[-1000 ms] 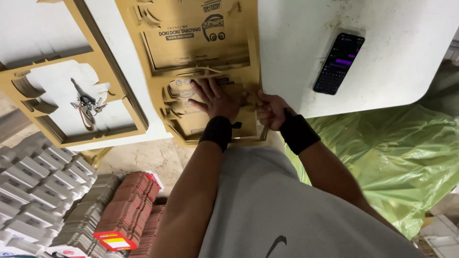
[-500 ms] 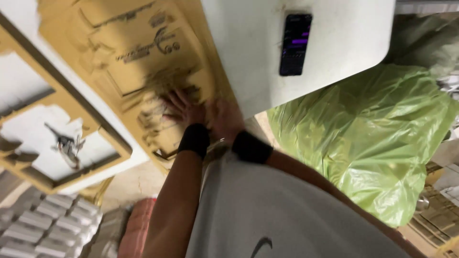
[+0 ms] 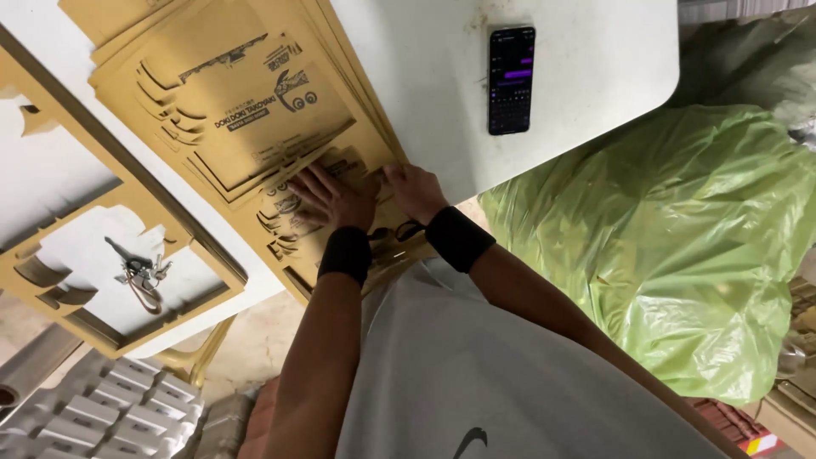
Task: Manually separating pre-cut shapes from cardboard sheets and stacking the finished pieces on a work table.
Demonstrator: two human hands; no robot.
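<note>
A stack of brown die-cut cardboard sheets point(image 3: 229, 110) with dark printing lies on the white table point(image 3: 595, 51). My left hand point(image 3: 333, 197) presses flat, fingers spread, on the near end of the top sheet. My right hand point(image 3: 414, 189) rests beside it on the same sheet's near right corner, fingers curled down onto the cardboard. Both wrists wear black bands. Whether the right fingers grip an edge is hidden.
A dark phone point(image 3: 511, 79) with a lit screen lies on the table to the right. A cardboard frame of cut-out waste point(image 3: 110, 255) holds a bunch of keys point(image 3: 136, 268) at left. A big green plastic bag point(image 3: 671, 246) stands at right. Grey folded trays point(image 3: 102, 416) are stacked below left.
The camera view has swung to the right and settled. Both hands stay pressed on the near end of the cardboard sheet, with little movement between them.
</note>
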